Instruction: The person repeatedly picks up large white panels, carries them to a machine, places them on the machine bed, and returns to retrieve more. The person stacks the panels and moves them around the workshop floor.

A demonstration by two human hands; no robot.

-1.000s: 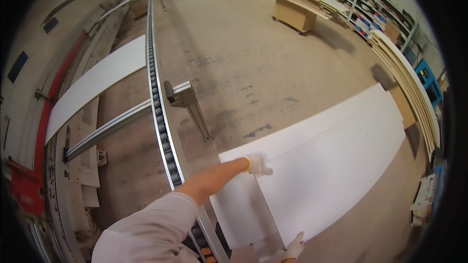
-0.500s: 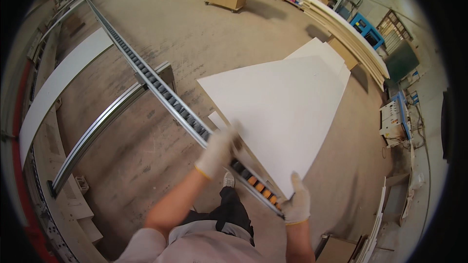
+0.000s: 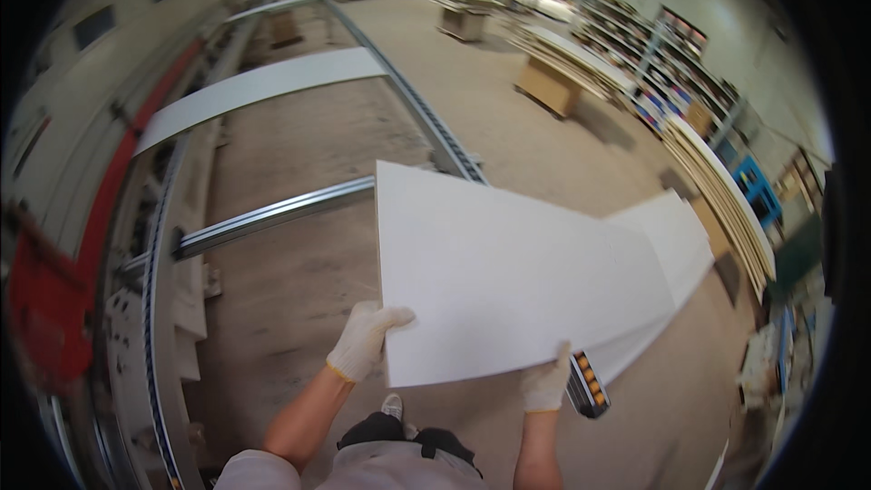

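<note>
Head view: a person lifts a white panel off a roller conveyor rail.
Left hand: gloved, fingers wrapped over the panel's near-left edge, at 7 o'clock of the board.
Right hand: gloved, clamped on the near edge at 5 o'clock.
Panel's place: held tilted above a second white sheet at 3 o'clock.
Handling: looks stiff, broad and smooth; probably awkward rather than heavy, so wide-set edge grips suit it.
Beyond: another white board at 11 o'clock.
</note>
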